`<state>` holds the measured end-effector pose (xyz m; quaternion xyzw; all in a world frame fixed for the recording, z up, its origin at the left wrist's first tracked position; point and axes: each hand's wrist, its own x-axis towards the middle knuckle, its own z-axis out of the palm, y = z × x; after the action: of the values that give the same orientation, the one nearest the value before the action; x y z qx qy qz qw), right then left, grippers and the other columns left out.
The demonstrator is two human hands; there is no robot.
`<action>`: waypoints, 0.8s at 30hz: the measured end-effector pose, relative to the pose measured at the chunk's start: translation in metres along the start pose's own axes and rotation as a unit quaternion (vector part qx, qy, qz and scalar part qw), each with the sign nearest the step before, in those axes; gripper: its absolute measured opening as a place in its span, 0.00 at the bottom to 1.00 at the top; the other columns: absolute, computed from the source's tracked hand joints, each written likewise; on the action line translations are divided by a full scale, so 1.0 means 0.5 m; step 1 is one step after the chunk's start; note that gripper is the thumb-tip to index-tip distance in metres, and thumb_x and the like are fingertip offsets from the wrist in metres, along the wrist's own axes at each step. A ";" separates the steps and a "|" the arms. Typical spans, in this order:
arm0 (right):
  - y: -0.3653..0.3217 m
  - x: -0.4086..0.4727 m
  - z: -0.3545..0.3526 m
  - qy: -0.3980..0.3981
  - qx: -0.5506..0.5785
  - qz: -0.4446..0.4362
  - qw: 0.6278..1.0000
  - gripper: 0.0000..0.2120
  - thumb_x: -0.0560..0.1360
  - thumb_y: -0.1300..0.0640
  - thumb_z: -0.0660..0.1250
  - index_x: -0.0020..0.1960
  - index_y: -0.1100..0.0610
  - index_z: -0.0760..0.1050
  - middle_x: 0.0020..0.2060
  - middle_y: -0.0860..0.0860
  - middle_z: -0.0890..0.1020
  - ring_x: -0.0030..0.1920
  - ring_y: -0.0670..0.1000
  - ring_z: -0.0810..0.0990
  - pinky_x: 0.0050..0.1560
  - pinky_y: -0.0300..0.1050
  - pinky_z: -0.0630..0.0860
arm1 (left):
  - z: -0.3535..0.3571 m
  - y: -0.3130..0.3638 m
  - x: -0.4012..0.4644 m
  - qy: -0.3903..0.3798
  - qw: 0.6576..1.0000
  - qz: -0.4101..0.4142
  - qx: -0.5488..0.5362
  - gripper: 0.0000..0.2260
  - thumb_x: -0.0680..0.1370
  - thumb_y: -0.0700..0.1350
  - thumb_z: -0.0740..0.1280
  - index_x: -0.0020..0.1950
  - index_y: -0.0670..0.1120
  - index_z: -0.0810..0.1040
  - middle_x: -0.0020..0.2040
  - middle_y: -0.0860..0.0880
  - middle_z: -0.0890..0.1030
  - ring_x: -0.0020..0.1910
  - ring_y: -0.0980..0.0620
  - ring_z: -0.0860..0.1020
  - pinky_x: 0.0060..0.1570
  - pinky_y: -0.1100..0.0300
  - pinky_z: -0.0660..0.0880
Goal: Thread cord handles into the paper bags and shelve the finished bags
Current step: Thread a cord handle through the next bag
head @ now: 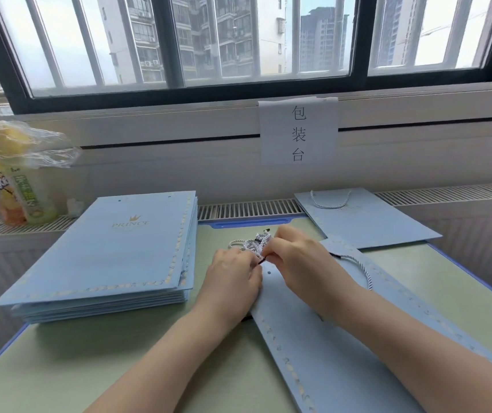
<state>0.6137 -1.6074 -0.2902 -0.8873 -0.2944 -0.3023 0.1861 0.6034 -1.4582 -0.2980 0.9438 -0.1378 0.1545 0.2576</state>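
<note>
A flat light-blue paper bag [322, 347] lies diagonally on the green table [119, 362] under my forearms. My right hand [295, 257] pinches the dark tip of a white-and-grey twisted cord [361, 269] near the bag's top edge, close to a punched hole [269, 273]. That cord loops back over the bag to the right of my wrist. My left hand [233, 278] rests on the bag's top left corner, its fingers meeting the cord tip. A bundle of loose cords [250, 244] lies just beyond both hands.
A stack of flat blue bags [113, 254] sits at the left. One bag with a cord handle [364, 219] lies at the back right over the radiator grille. A drink bottle with a plastic bag [15, 180] stands at the far left. A paper sign [298, 131] hangs below the window.
</note>
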 end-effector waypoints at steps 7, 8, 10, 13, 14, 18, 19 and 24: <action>-0.021 0.004 -0.021 0.041 0.062 -0.006 0.997 0.08 0.77 0.57 0.61 0.43 0.60 0.75 0.38 0.52 0.74 0.36 0.51 0.71 0.37 0.41 0.66 | -0.032 0.032 0.001 0.001 0.964 -0.102 -0.244 0.05 0.77 0.44 0.66 0.48 0.42 0.77 0.42 0.51 0.77 0.41 0.57 0.74 0.38 0.64 0.67; -0.022 0.004 -0.024 0.052 0.063 -0.005 0.997 0.08 0.77 0.57 0.61 0.43 0.60 0.75 0.38 0.52 0.74 0.35 0.50 0.69 0.37 0.41 0.65 | -0.036 0.033 0.001 -0.007 0.956 -0.113 -0.269 0.06 0.77 0.44 0.66 0.48 0.40 0.78 0.40 0.50 0.77 0.39 0.56 0.74 0.37 0.63 0.67; -0.023 0.005 -0.029 0.054 0.054 -0.010 0.997 0.08 0.77 0.57 0.60 0.43 0.60 0.74 0.38 0.52 0.74 0.35 0.49 0.68 0.36 0.39 0.65 | -0.043 0.033 0.002 -0.025 0.943 -0.127 -0.306 0.09 0.76 0.43 0.67 0.48 0.37 0.78 0.39 0.47 0.77 0.38 0.53 0.74 0.38 0.61 0.67; -0.020 0.008 -0.031 0.043 0.017 -0.024 0.999 0.07 0.76 0.57 0.62 0.42 0.59 0.74 0.37 0.51 0.75 0.33 0.49 0.70 0.33 0.41 0.65 | -0.058 0.032 0.001 -0.062 0.932 -0.137 -0.331 0.15 0.68 0.49 0.69 0.43 0.37 0.79 0.39 0.46 0.76 0.39 0.52 0.73 0.40 0.60 0.67; -0.017 0.009 -0.033 0.046 0.006 -0.027 0.999 0.07 0.75 0.57 0.62 0.41 0.59 0.74 0.36 0.51 0.75 0.32 0.49 0.69 0.32 0.40 0.64 | -0.063 0.032 0.001 -0.074 0.928 -0.139 -0.337 0.14 0.65 0.50 0.66 0.41 0.39 0.78 0.38 0.46 0.75 0.40 0.52 0.73 0.41 0.59 0.67; -0.003 0.010 -0.043 0.039 -0.018 -0.040 0.998 0.08 0.74 0.58 0.62 0.39 0.60 0.74 0.34 0.51 0.75 0.31 0.50 0.68 0.31 0.40 0.62 | -0.067 0.030 0.001 -0.091 0.915 -0.148 -0.364 0.12 0.63 0.48 0.63 0.39 0.41 0.75 0.38 0.44 0.72 0.39 0.49 0.70 0.41 0.57 0.64; -0.002 0.010 -0.045 0.033 -0.022 -0.050 0.998 0.08 0.74 0.59 0.62 0.39 0.60 0.74 0.34 0.52 0.75 0.31 0.50 0.68 0.31 0.40 0.63 | -0.065 0.029 0.001 -0.090 0.912 -0.151 -0.371 0.12 0.63 0.48 0.63 0.40 0.41 0.75 0.38 0.44 0.72 0.39 0.49 0.70 0.41 0.57 0.64; -0.011 0.014 -0.048 0.040 -0.055 -0.101 0.992 0.11 0.77 0.59 0.58 0.38 0.60 0.73 0.35 0.52 0.73 0.34 0.51 0.68 0.29 0.46 0.71 | -0.056 0.016 0.003 -0.089 0.876 -0.151 -0.450 0.14 0.64 0.46 0.66 0.43 0.37 0.79 0.39 0.42 0.75 0.39 0.47 0.72 0.38 0.59 0.67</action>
<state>0.6043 -1.6126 -0.2668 -0.8489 -0.3578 -0.3710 0.1170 0.5959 -1.4504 -0.2707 0.7454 -0.0702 -0.0494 0.6611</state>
